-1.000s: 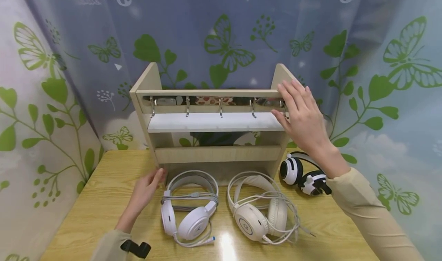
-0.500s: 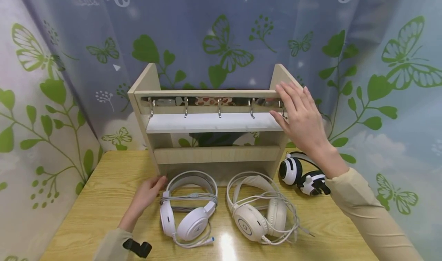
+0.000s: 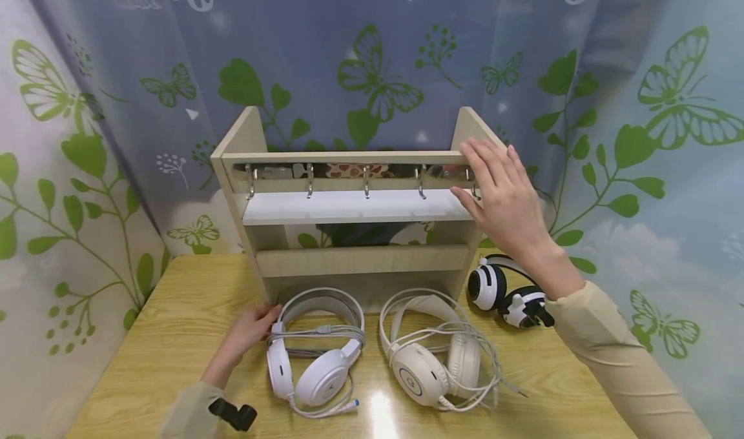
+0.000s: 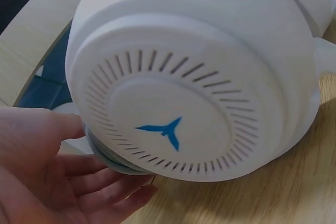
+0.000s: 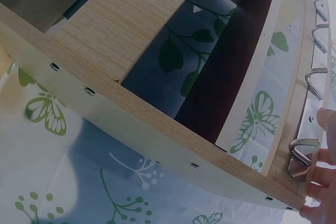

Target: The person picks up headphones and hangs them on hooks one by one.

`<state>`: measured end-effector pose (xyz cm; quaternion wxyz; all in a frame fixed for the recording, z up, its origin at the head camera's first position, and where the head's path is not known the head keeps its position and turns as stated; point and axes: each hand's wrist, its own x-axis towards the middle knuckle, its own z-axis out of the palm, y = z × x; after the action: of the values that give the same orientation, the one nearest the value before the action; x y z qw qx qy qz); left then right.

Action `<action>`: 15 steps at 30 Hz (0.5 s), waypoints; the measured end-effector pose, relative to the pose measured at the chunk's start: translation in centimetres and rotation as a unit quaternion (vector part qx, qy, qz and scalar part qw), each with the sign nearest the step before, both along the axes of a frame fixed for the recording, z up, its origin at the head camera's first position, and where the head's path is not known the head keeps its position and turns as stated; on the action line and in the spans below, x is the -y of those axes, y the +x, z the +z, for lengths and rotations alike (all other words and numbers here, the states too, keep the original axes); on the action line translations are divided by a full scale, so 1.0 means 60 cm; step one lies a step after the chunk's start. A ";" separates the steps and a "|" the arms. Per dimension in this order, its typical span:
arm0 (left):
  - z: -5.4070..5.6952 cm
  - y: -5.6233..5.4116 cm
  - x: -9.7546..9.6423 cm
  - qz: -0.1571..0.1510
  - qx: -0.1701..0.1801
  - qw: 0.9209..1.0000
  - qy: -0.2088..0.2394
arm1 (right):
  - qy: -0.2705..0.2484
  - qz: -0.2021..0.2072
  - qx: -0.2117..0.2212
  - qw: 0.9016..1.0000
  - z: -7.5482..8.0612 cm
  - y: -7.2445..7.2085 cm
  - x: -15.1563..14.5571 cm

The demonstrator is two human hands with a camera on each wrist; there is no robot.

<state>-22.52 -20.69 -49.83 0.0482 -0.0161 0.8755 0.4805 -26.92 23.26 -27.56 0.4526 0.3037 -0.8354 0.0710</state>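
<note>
A light wooden rack [image 3: 360, 261] with a row of metal hooks stands on the table. My right hand [image 3: 504, 200] rests on its upper right corner, fingers extended; in the right wrist view the fingertips [image 5: 317, 190] lie by the end hook. White headphones [image 3: 322, 374] with a wound cable lie in front of the rack, left of cream-white headphones [image 3: 427, 374]. Beside the left pair's headband is my left hand [image 3: 247, 329]. In the left wrist view its relaxed fingers [image 4: 113, 195] reach behind an ear cup [image 4: 170, 124] with a blue mark; whether they touch it is unclear.
Black-and-white headphones [image 3: 506, 294] lie right of the rack. A patterned curtain [image 3: 325, 51] hangs behind and along both sides. The wooden table [image 3: 174, 323] extends left of the rack.
My left hand has come down from beside the rack's lower left corner to the left headphones' headband. My right hand keeps its place on the rack. The head view shifts slightly.
</note>
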 end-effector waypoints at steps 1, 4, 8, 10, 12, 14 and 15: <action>-0.002 -0.001 0.000 0.000 0.003 1.000 -0.003 | 0.000 0.000 0.000 1.000 -0.001 0.000 0.000; -0.008 -0.005 0.001 0.003 0.020 1.000 -0.010 | 0.001 0.001 -0.001 1.000 -0.002 -0.001 -0.001; -0.017 -0.008 0.003 0.002 0.041 0.999 -0.012 | 0.004 0.000 -0.002 1.000 -0.003 -0.002 -0.001; -0.020 -0.010 0.004 -0.003 0.048 0.999 -0.007 | 0.007 0.000 -0.002 1.000 -0.003 -0.002 -0.002; -0.023 -0.011 0.006 -0.009 0.053 0.999 0.002 | 0.008 -0.001 -0.001 1.000 -0.003 -0.002 -0.002; -0.025 -0.013 0.008 -0.016 0.063 0.998 0.025 | 0.009 -0.004 -0.001 1.000 -0.004 -0.003 -0.002; -0.026 -0.013 0.010 -0.022 0.068 0.997 0.039 | 0.010 -0.005 -0.002 1.000 -0.005 -0.003 -0.002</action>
<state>-23.31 -21.27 -51.38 0.1192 -0.0274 0.8509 0.5108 -27.10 23.40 -27.86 0.4513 0.3043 -0.8367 0.0604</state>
